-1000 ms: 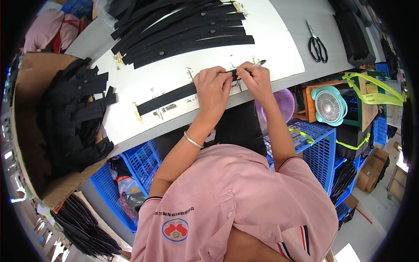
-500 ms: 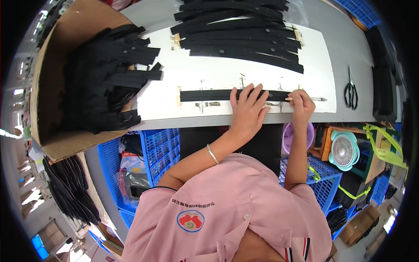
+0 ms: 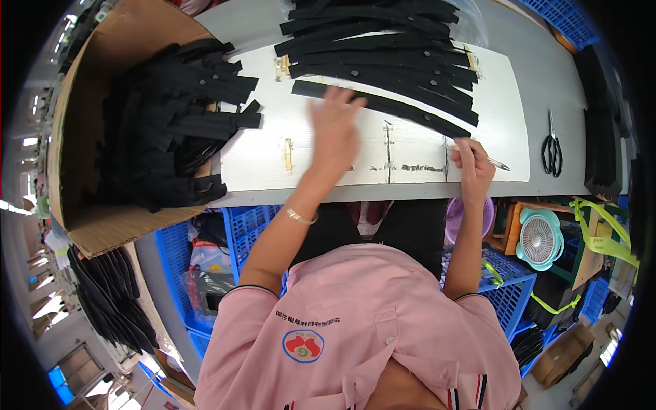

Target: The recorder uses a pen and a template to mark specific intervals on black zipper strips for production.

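Observation:
A single black fabric strip (image 3: 403, 108) slants across the white marked board (image 3: 256, 164), just below a row of similar strips. My left hand (image 3: 335, 137) is blurred by motion; its fingers look stretched out and apart, their tips at the left part of this strip. My right hand (image 3: 475, 167) is closed around a pen (image 3: 499, 164) whose barrel sticks out to the right. The fingertips of that hand are close to the strip's right end; whether they also pinch it is hidden. Dark marks and lines show on the board between my hands.
Black strips with round grey dots (image 3: 376, 58) lie at the back of the board. On the left, a cardboard box (image 3: 102, 225) holds more black strips (image 3: 157, 130). Black-handled scissors (image 3: 552, 150) lie at the right. Blue crates (image 3: 506, 287) and a turquoise fan (image 3: 540, 237) are below the table edge.
The black strip has moved from the board's front markings up to the row of strips and now slants. My left hand has moved left and away from me; the right keeps the pen.

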{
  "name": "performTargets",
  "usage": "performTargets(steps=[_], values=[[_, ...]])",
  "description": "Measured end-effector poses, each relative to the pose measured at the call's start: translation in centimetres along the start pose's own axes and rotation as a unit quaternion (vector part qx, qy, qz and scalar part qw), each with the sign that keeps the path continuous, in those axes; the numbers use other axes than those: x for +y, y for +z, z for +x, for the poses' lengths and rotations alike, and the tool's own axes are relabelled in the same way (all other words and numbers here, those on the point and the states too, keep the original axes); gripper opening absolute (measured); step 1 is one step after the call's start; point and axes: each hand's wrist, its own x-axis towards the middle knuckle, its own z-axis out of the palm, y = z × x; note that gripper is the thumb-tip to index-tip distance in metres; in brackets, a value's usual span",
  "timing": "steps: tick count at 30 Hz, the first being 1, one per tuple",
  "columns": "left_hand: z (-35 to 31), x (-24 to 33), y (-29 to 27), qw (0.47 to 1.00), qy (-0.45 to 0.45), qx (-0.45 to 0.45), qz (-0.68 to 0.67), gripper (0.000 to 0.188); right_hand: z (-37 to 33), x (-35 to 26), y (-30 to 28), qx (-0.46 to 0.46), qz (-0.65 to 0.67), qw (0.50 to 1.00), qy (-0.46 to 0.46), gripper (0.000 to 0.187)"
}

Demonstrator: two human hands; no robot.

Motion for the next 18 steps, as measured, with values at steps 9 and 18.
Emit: performTargets(steps=[9,18], values=[[-5.1,-12.9,-10.6,0.947,-0.089,0.145,0.274,0.031,1.1,-2.1,1.8,0.004,-0.279,0.94,-0.196,0.031],[-2.1,0.7,-1.1,0.998,0.025,0.048,0.027,0.008,0.9,-1.8,1.5,0.021,-0.201,0.962,-0.187,0.026]])
